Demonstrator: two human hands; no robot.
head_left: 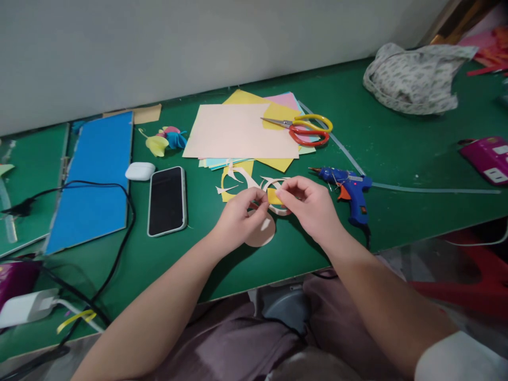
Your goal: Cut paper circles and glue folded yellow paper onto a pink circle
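A small yellow paper piece is stretched between my two hands above the green table. My right hand pinches its right side between thumb and fingertips. Closed in a pinch, my left hand has its fingertips at the paper's left edge. Below them lies a pale pink paper circle, partly covered by the left hand. Curved pale paper offcuts and a larger yellow scrap lie just behind my fingers.
Scissors rest on a stack of coloured paper. A blue glue gun lies right of my right hand, near clear glue sticks. To the left are a phone, a white earbud case, a blue board and a black cable.
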